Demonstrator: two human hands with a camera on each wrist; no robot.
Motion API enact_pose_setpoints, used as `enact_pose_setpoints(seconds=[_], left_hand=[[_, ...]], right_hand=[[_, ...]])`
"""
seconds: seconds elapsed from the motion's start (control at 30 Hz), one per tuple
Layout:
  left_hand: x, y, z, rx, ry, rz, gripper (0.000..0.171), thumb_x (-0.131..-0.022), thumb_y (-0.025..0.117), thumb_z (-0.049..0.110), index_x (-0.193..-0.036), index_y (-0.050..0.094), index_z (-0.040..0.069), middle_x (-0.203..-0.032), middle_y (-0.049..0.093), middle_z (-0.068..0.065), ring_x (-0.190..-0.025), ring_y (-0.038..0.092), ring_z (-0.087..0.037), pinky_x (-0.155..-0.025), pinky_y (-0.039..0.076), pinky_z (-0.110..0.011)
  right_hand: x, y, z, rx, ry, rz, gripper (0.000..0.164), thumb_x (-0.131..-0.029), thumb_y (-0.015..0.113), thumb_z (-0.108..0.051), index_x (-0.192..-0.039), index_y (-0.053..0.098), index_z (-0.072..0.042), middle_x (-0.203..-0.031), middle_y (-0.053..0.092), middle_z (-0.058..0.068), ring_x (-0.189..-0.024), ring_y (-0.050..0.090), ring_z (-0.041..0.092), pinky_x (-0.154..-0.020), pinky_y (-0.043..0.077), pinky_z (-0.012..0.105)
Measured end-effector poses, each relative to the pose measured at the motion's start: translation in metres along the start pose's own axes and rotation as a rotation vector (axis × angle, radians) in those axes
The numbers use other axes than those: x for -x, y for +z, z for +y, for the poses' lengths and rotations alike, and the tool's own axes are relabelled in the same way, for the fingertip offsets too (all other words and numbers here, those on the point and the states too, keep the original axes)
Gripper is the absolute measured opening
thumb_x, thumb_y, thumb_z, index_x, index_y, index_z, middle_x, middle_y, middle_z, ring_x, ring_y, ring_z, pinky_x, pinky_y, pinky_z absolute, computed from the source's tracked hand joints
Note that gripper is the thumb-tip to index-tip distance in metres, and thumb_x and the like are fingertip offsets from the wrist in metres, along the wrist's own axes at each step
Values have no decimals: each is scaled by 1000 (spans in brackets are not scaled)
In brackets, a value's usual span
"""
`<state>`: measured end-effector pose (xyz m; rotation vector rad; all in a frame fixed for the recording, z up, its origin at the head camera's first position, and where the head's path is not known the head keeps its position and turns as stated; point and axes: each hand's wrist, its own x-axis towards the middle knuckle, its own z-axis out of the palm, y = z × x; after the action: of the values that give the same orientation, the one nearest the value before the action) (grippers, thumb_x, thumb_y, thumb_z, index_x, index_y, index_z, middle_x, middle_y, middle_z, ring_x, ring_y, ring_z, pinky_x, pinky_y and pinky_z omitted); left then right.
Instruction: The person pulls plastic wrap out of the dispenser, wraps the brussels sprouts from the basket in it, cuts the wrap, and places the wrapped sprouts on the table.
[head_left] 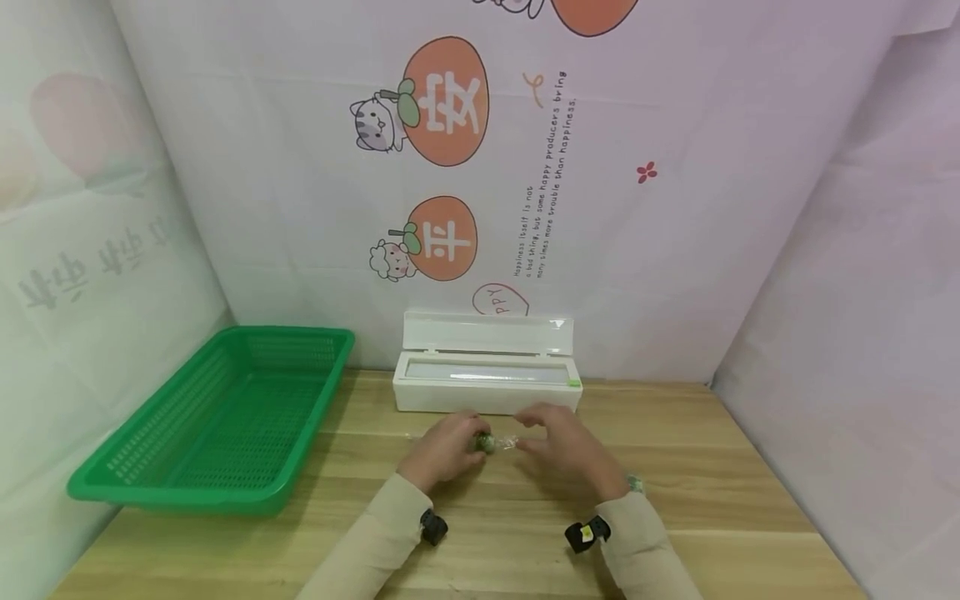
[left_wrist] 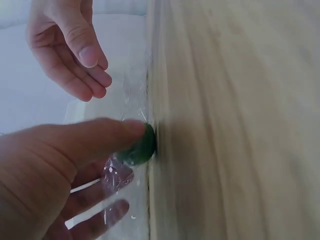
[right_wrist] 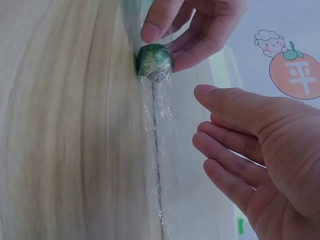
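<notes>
A small, rounded, dark green piece of produce (right_wrist: 154, 60) with paler mottling is wrapped in clear plastic film (right_wrist: 160, 115). My left hand (head_left: 447, 450) pinches it low over the table, thumb on the near side and fingers beyond, hiding part of it. Loose film trails from both ends; one tail (left_wrist: 116, 175) shows by the left fingers, the other stretches towards the right. My right hand (head_left: 562, 444) is beside that right tail (head_left: 507, 442), fingers relaxed and slightly curved, holding nothing. In the right wrist view a gap shows between its fingertips and the film.
Behind the hands stands a white cling film dispenser (head_left: 480, 398), its clear lid (head_left: 487, 333) raised. A green plastic basket (head_left: 292, 467) is on the left of the wooden table (head_left: 720, 483). Printed white cloth (head_left: 600, 250) hangs behind and at both sides. A small green patch (head_left: 635, 483) shows behind the right wrist.
</notes>
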<state>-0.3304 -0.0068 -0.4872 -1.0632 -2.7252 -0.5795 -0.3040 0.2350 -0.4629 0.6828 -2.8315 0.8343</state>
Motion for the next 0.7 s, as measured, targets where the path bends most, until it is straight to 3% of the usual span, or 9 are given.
enact_pose_setpoints(seconds=[0.17,0.3,0.47,0.6,0.7], left_hand=[[0,6,-4,15,-59,35,25,-87,88,18,-106,76,10,-105,74,-2,-97,70,-18,-89,61,-35],[2,6,-8,41,-103,22,21,-87,87,20,-101,74,12,-101,74,0,-94,69,-16,-87,61,-35],[4,-6,-11,157,-112,-26,20,-90,85,22,-105,76,13,-105,75,1,-99,70,-15,-92,60,-36],[6,-19,-16,281,-112,-47,19,-92,83,17,-109,77,13,-105,75,2,-99,70,-13,-93,61,-36],[9,-27,-21,312,-100,-54,19,-93,81,15,-111,77,12,-106,76,2,-100,70,-13,-95,61,-38]], right_hand=[[1,-2,0,7,-20,-4,36,-96,79,-19,-128,72,-4,-127,75,11,-118,70,29,-103,58,50],[4,-5,-1,-6,16,-3,39,-97,78,-22,-132,71,-6,-131,73,9,-122,69,30,-106,56,52],[7,-16,2,-49,115,10,43,-96,79,-26,-135,70,-9,-135,71,8,-129,66,32,-111,54,54],[8,-26,7,-58,94,9,44,-96,79,-28,-133,70,-6,-133,73,11,-126,68,34,-109,54,55],[9,-31,12,-69,89,-7,46,-96,78,-32,-133,70,-6,-133,73,12,-126,68,34,-109,54,55]])
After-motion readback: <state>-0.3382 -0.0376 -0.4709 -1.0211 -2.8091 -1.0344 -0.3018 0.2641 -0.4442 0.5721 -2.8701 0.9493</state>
